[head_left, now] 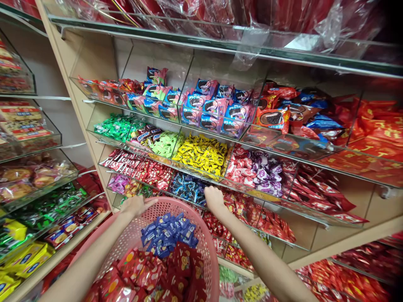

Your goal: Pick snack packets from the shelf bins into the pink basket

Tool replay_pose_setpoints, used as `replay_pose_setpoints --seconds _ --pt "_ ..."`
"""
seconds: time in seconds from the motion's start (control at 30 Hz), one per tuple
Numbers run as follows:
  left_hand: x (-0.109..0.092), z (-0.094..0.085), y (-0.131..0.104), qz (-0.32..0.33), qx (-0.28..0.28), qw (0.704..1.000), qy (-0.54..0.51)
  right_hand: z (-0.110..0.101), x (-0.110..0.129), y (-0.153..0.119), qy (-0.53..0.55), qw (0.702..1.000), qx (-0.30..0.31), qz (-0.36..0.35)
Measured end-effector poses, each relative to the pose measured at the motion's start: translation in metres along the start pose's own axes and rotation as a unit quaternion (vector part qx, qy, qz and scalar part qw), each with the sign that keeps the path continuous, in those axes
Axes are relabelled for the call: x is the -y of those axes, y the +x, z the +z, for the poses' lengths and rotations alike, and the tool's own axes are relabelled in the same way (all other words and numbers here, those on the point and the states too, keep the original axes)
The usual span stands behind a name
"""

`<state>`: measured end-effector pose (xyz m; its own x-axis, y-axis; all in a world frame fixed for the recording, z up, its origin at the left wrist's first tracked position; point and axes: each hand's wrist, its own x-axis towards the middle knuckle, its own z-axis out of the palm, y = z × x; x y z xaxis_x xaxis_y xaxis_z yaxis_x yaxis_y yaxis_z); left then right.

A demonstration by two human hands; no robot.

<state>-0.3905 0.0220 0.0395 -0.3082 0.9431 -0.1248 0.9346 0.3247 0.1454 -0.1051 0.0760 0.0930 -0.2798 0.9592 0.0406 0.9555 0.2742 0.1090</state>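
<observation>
A pink perforated basket [211, 247] holds blue-wrapped candies [168, 233] and red-wrapped packets [141, 270]. My left hand [135, 205] is at the basket's far left rim, thumb stretched along it, the other fingers mostly hidden. My right hand [214, 197] is closed at the front of a shelf compartment, just beyond the basket's far right rim, beside dark blue candies [188, 188]. Whatever it grips, if anything, is hidden. Yellow-wrapped candies [203, 155] lie in the compartment above it.
Clear-fronted shelves [151, 155] hold pink and blue packs [204, 105], green candies [115, 126] and purple candies [267, 172]. Another rack with packaged snacks [22, 121] stands left. A glass shelf edge [195, 40] crosses the top.
</observation>
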Motion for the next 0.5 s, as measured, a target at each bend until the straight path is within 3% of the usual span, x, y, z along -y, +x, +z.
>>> replay_pose_setpoints --seconds 0.1,0.2,0.3,0.4,0.5 --pt "-0.002 -0.002 0.0 -0.001 0.004 1.0 0.002 -0.007 -0.014 -0.012 0.054 0.998 -0.028 0.003" --pt "-0.003 -0.003 0.0 -0.001 0.008 1.0 0.001 -0.009 -0.021 -0.018 0.211 0.977 0.01 -0.038" --pt "-0.005 -0.003 0.0 0.005 0.002 1.0 0.005 -0.003 -0.008 -0.02 0.417 0.898 0.118 -0.069" --pt "-0.006 -0.002 0.0 0.011 0.0 1.0 0.008 0.014 0.022 -0.021 0.54 0.814 0.208 -0.046" --pt "-0.005 0.0 -0.002 0.011 0.0 1.0 0.008 0.035 0.055 -0.022 0.583 0.775 0.244 -0.019"
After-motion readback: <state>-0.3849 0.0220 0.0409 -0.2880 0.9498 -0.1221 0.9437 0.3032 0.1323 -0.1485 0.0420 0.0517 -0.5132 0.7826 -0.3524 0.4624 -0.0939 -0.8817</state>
